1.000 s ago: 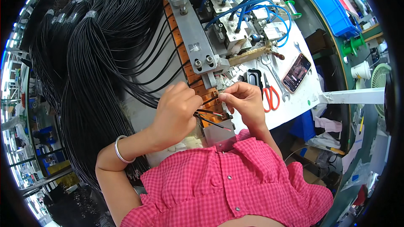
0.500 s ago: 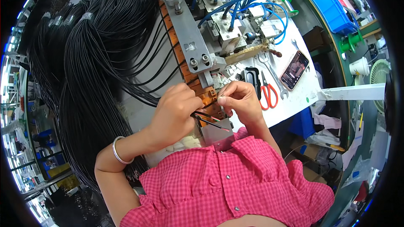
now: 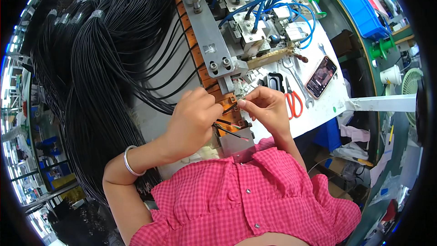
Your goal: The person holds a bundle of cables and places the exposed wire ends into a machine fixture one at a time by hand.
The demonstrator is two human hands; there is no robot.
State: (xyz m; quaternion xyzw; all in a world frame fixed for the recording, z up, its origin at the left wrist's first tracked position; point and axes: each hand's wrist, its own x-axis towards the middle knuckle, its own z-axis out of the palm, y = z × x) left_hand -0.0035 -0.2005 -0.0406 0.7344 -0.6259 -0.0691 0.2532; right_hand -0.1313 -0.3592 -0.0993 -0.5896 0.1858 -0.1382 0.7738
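My left hand [image 3: 193, 119] is closed around several black cables [image 3: 160, 106] coming from the left. Below its fingers their stripped ends [image 3: 234, 134] stick out, showing thin coloured wires. Thumb and forefinger of my right hand [image 3: 269, 111] pinch the tip of one black cable that runs across from the left hand; the tip itself is mostly hidden by the fingers. Both hands are over the near end of an orange slotted fixture rail [image 3: 196, 54], where more cables lie across the slots. A grey metal arm [image 3: 207, 41] stands over the rail.
A large bundle of black cables [image 3: 98, 59] fills the left side. Beyond the rail are metal blocks [image 3: 250, 36] with blue air tubes [image 3: 264, 5]. To the right lie red-handled scissors [image 3: 295, 105], a wrench [image 3: 300, 82], a phone [image 3: 322, 76] and a black case [image 3: 275, 81].
The right hand has moved slightly right, its fingers still pinched on the cable tip. The left hand keeps its hold, shifted slightly. The whole view has drifted a little.
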